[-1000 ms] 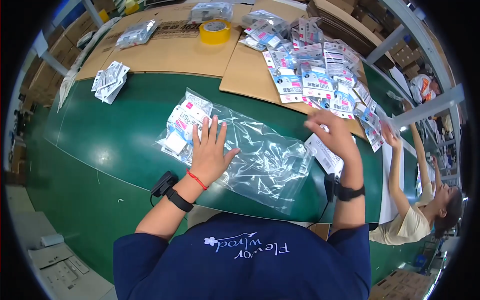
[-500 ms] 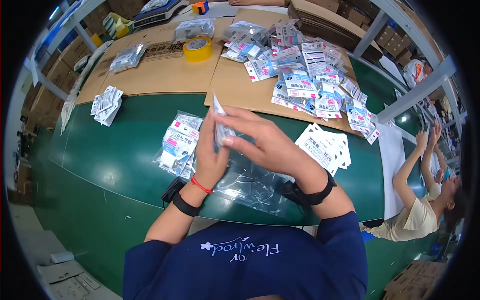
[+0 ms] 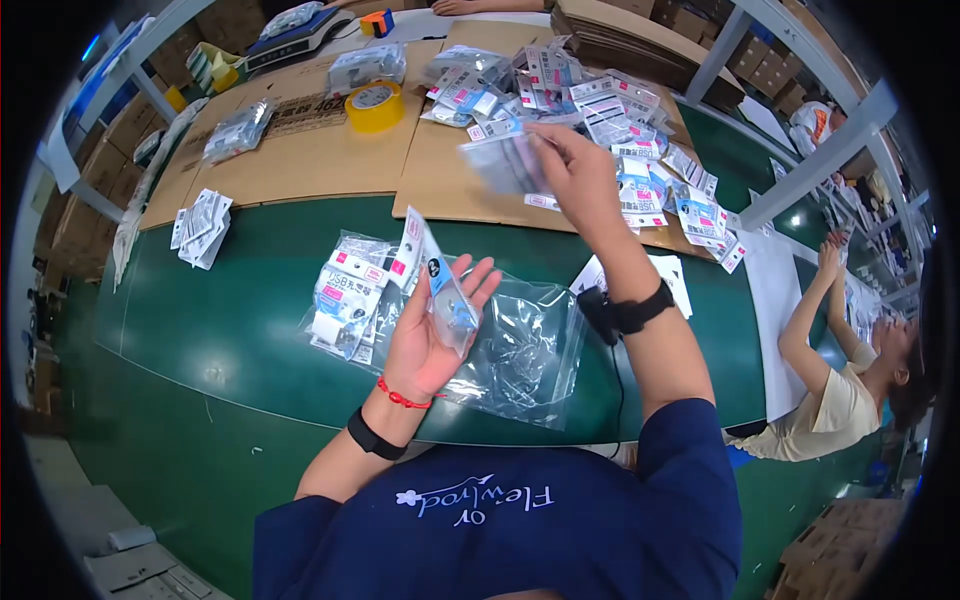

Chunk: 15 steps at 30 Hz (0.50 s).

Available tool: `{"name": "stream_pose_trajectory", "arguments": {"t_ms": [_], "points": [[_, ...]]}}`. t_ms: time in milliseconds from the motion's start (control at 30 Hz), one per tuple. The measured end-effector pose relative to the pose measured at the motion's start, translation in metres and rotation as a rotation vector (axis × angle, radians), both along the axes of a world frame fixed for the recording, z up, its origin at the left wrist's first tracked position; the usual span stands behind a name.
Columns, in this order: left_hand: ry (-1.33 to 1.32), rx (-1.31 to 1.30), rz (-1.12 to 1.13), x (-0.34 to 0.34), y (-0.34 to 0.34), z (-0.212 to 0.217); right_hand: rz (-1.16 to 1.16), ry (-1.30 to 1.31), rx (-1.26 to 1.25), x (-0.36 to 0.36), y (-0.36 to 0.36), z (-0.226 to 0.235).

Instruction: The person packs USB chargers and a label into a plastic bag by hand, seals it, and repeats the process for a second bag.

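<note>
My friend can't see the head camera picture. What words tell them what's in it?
A person's right hand holds a blurred packet near a heap of clear packets on cardboard, while a second packet leans on the open left hand. A flat clear plastic bag and more packets lie on the green table.

The first packet [image 3: 440,285], a clear pouch with a white, pink and blue card, stands steeply tilted where I support it, its narrow end uppermost. Farther off and to the right, I pinch a second packet [image 3: 500,163] by its upper edge, its translucent body hanging motion-blurred. Nearer me, a clear plastic bag [image 3: 535,350] lies wrinkled, with similar packets [image 3: 345,290] heaped at left.
</note>
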<state>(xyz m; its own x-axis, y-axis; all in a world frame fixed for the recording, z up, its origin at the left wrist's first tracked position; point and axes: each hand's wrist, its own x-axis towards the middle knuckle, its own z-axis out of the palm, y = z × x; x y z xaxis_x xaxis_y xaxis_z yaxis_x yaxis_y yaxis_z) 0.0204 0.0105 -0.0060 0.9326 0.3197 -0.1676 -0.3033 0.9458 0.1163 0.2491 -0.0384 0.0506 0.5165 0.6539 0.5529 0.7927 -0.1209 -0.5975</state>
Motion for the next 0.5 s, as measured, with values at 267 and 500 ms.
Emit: {"name": "stream_pose_trajectory", "arguments": {"t_ms": [267,500], "points": [[0.153,0.453,0.131,-0.013,0.005,0.013,0.627,0.879,0.029,-0.079,-0.073,-0.033],[0.440,0.943,0.149,-0.013,-0.006,0.006,0.578,1.045,0.174,-0.111,-0.080,-0.040]]}}
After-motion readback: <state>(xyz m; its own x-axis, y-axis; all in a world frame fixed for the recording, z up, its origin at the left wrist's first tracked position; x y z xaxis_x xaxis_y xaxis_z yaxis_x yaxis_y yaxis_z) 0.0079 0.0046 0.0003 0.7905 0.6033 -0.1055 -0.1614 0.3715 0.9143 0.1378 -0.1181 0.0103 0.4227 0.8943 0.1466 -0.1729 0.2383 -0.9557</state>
